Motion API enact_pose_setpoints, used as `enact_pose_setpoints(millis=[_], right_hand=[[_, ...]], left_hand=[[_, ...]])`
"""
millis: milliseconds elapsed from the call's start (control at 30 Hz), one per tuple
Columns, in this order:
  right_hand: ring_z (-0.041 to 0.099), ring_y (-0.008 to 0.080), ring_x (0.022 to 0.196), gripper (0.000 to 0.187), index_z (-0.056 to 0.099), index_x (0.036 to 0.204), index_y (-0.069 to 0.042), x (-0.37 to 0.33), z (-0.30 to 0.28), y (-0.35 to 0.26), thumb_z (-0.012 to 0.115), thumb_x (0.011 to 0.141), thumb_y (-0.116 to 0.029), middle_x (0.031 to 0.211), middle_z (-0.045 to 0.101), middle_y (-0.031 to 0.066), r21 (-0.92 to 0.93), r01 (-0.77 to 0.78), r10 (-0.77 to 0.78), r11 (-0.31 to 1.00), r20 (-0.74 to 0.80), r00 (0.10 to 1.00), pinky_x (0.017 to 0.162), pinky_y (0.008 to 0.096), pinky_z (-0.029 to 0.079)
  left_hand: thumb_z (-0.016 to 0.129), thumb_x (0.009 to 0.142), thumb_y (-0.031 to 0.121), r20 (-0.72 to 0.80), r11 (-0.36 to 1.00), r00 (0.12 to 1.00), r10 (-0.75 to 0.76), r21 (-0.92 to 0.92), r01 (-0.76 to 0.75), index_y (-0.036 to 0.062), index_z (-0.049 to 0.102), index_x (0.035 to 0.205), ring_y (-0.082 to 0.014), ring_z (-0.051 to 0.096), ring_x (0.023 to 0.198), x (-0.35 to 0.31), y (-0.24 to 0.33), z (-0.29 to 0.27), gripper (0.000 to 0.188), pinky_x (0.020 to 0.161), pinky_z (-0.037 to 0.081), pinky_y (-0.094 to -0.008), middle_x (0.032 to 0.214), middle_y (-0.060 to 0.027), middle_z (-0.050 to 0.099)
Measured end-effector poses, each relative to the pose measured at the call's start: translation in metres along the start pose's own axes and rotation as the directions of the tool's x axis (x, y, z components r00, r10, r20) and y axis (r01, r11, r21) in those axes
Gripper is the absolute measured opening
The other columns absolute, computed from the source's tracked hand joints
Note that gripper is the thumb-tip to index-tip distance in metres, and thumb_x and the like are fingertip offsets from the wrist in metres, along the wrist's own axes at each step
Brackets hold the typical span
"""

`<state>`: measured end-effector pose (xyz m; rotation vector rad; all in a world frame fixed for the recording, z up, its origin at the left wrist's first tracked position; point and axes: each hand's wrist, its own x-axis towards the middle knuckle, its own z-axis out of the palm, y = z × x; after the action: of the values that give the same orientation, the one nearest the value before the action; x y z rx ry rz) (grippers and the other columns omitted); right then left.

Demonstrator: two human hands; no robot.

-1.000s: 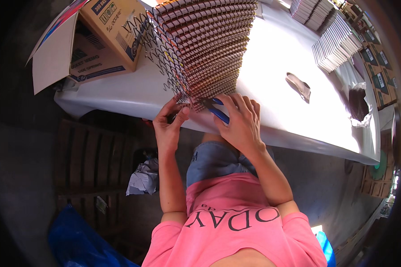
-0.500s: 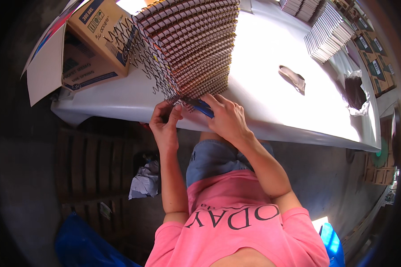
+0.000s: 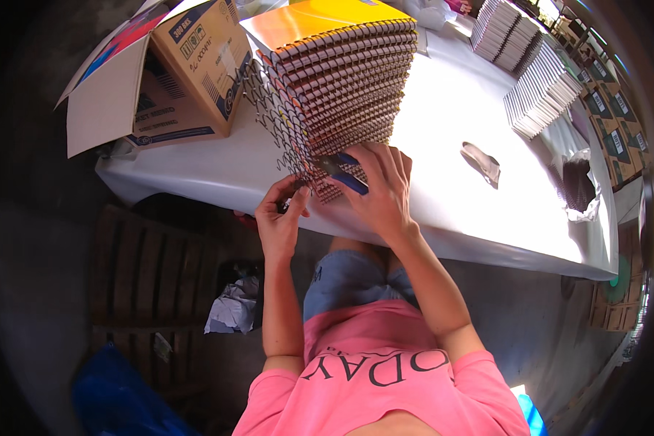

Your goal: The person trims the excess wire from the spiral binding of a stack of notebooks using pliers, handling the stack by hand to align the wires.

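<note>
A worker's right hand (image 3: 385,195) wraps round blue-handled pliers (image 3: 352,182), at the near corner of a tall spiral-bound notebook stack (image 3: 345,87) rising just beyond both hands. The left hand (image 3: 277,221), apart but close by, curls its fingers at that corner; whether it pinches wire cannot be told. The pliers' long axis slants, head pointing leftward and away from the body. The step looks like finishing wire ends; the next move calls for steady left fingers.
</note>
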<state>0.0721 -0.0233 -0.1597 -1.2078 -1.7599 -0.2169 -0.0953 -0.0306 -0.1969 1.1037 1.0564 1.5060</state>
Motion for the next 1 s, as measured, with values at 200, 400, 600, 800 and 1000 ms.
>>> enact_pose_setpoints(millis=[200, 400, 600, 800, 1000], right_hand=[[0.055, 0.0213, 0.091, 0.048, 0.059, 0.106, -0.014, 0.006, 0.015, 0.001, 0.079, 0.063, -0.022, 0.099, 0.056, 0.0015, -0.017, 0.048, -0.049, 0.999, -0.068, 0.997, 0.081, 0.0363, 0.038], [0.056, 0.0248, 0.094, 0.051, 0.058, 0.109, -0.011, 0.007, 0.015, -0.007, 0.081, 0.064, -0.021, 0.102, 0.059, 0.0053, 0.034, -0.047, 0.046, 0.998, 0.004, 0.999, 0.084, 0.037, 0.038], [0.053, 0.0226, 0.103, 0.05, 0.057, 0.115, -0.014, -0.009, -0.026, -0.009, 0.074, 0.069, -0.024, 0.108, 0.056, 0.0041, -0.093, -0.129, 0.148, 0.987, 0.228, 0.962, 0.091, 0.0443, 0.033], [0.053, 0.0233, 0.1, 0.048, 0.057, 0.115, -0.015, -0.019, -0.029, -0.017, 0.072, 0.07, -0.021, 0.103, 0.054, 0.0048, -0.228, -0.12, 0.199, 0.966, 0.362, 0.911, 0.089, 0.0445, 0.033], [0.055, 0.0242, 0.101, 0.042, 0.059, 0.11, -0.012, -0.011, -0.019, -0.03, 0.072, 0.07, -0.02, 0.104, 0.057, 0.0055, -0.28, -0.166, 0.273, 0.946, 0.406, 0.872, 0.084, 0.0404, 0.037]], left_hand=[[0.068, 0.084, 0.011, -0.002, 0.998, 1.0, -0.005, 0.059, 0.006, -0.0038, 0.066, 0.099, -0.0077, 0.052, 0.06, 0.0, 0.0, -0.002, 0.021, 0.057, 0.044, -0.022, 0.078, -0.0042, 0.063], [0.07, 0.083, 0.01, 0.002, 0.999, 1.0, -0.03, 0.03, 0.03, -0.0042, 0.065, 0.103, -0.0066, 0.053, 0.062, -0.002, 0.001, -0.003, 0.025, 0.057, 0.044, -0.0214, 0.08, -0.0037, 0.065], [0.071, 0.083, 0.012, -0.025, 0.992, 0.992, -0.123, -0.012, 0.122, -0.0033, 0.065, 0.107, -0.0066, 0.053, 0.063, -0.004, 0.004, -0.002, 0.029, 0.057, 0.043, -0.021, 0.083, -0.0031, 0.065], [0.071, 0.083, 0.014, 0.086, 0.997, 0.995, -0.047, 0.065, 0.041, 0.0002, 0.067, 0.108, -0.0062, 0.051, 0.061, -0.001, -0.004, -0.015, 0.029, 0.048, 0.045, -0.0204, 0.083, -0.0025, 0.065], [0.071, 0.083, 0.012, 0.12, 0.997, 0.993, -0.007, 0.081, -0.003, -0.0019, 0.066, 0.107, -0.0065, 0.051, 0.062, 0.004, 0.0, -0.018, 0.029, 0.056, 0.045, -0.0216, 0.089, -0.0045, 0.067]])
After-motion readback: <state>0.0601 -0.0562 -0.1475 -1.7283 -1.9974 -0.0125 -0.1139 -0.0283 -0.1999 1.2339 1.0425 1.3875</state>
